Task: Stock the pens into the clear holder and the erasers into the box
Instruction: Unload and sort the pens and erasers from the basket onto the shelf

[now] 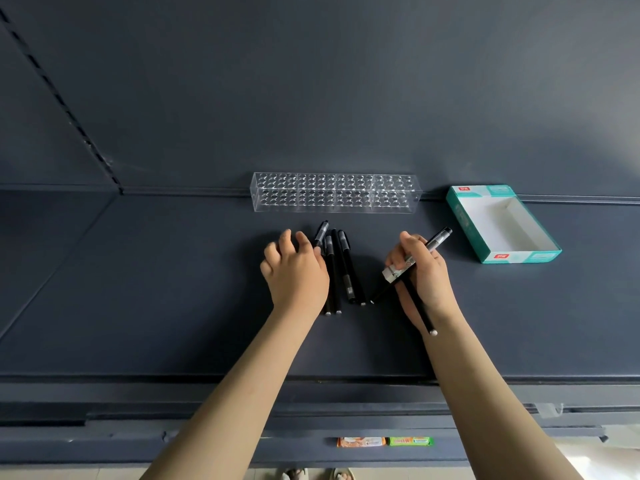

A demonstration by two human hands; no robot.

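Several black pens [343, 268] lie side by side on the dark shelf, in front of the clear holder [335, 192], a long transparent block with rows of holes. My left hand [294, 271] rests on the left side of this pile, fingers curled over the pens there. My right hand [420, 268] grips two black pens [438, 242], one with a white label, crossed and tilted above the shelf. The teal and white box [504, 225] sits open at the right; nothing shows inside it. No erasers are visible on the shelf.
The dark shelf [156, 289] has a back wall close behind the holder. On a lower ledge near the front edge lie an orange packet [361, 442] and a green packet [410, 441]. Feet in sandals [317, 474] show at the bottom.
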